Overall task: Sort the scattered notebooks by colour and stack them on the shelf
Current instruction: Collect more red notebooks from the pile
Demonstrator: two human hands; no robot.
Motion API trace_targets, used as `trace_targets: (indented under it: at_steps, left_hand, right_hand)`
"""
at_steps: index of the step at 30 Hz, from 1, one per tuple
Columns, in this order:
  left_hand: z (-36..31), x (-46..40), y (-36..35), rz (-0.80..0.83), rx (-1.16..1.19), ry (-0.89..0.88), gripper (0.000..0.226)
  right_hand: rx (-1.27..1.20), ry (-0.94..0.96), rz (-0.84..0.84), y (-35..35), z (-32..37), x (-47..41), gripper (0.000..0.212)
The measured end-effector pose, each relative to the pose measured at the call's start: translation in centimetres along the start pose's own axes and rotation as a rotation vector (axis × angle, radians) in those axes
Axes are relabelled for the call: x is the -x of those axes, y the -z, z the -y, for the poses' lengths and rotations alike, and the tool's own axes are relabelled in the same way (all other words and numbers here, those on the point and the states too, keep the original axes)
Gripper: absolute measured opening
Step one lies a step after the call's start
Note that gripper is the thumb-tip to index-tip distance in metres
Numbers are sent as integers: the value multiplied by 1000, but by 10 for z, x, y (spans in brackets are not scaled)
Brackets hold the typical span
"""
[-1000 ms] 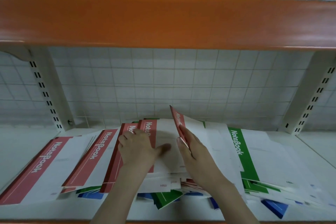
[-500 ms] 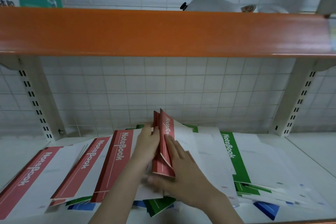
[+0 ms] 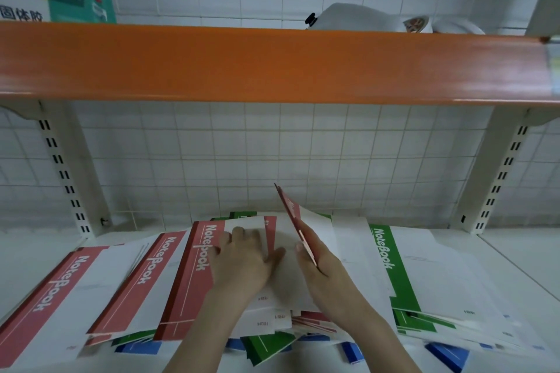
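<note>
Left hand (image 3: 242, 254) lies flat with straight fingers on the red notebooks (image 3: 194, 269) mid-shelf (image 3: 515, 254); right hand (image 3: 321, 263) pinches one red notebook (image 3: 292, 215) tilted on edge above the pile. Risk: the tipped book could slip or drag loose covers, sliding the mixed pile off the front edge. Visible: about five red fronts, one green notebook (image 3: 391, 263) face up; blue and other green corners underneath are uncountable.

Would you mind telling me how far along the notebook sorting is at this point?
Early stage. Done: several red notebooks fanned out at left. In hand: the right hand holds a tilted red notebook; the left hand presses the pile. Left: green notebooks and blue notebooks lie mixed; no neat stacks.
</note>
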State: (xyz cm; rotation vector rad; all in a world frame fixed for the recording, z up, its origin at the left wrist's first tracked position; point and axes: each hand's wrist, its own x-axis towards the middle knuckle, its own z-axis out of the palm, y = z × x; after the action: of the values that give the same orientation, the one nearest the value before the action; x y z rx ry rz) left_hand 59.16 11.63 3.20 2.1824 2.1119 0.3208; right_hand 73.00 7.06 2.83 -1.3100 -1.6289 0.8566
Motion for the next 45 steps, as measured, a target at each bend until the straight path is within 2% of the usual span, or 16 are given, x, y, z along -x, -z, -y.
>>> trace_targets:
  at_steps: [2, 7, 12, 15, 18, 20, 23, 27, 31, 33, 36, 37, 40, 42, 43, 45]
  left_hand:
    - [-2, 2, -3, -10, 6, -55, 46]
    - [-25, 3, -13, 140, 106, -141, 61]
    - [-40, 13, 5, 30, 752, -197, 46]
    - [-33, 11, 3, -84, 479, -114, 54]
    - [-25, 12, 8, 59, 73, 122, 81]
    - [-23, 15, 10, 50, 48, 167, 91]
    - [-24, 15, 7, -41, 89, 150, 87]
    - [-18, 1, 12, -134, 299, 140, 55]
    - [-8, -13, 15, -97, 545, 104, 12]
    - [-6, -16, 15, -11, 804, 117, 10]
    - [-14, -10, 23, 151, 1209, 178, 14]
    - [-18, -7, 24, 166, 1265, 175, 16]
    - [-26, -3, 24, 119, 1428, 130, 24]
    - [-27, -1, 23, 49, 1361, 48, 27]
    - [-25, -1, 23, -22, 1176, -11, 27]
    - [-18, -3, 18, -185, 563, -50, 30]
  right_hand:
    - [-4, 17, 8, -2, 1, 1, 40]
    - [67, 38, -32, -9, 0, -1, 44]
    - [30, 28, -75, -3, -4, -2, 47]
    - [59, 27, -70, 1, -5, -2, 47]
    - [100, 52, -59, 1, -4, -1, 43]
    - [128, 61, -62, -1, -5, 0, 42]
    - [148, 66, -69, -4, -6, 0, 45]
    - [168, 64, -51, -1, 0, 4, 46]
    - [185, 63, 0, 1, 4, 8, 40]
    - [175, 76, 46, -1, 3, 10, 41]
    - [255, 138, 143, -4, -2, 10, 84]
    - [258, 142, 144, -3, -3, 10, 89]
    - [211, 116, 54, 2, -2, 8, 68]
    - [121, 59, 1, 6, 0, 8, 52]
    - [90, 37, -8, 8, 1, 8, 49]
    - [32, 15, -6, 11, 0, 9, 44]
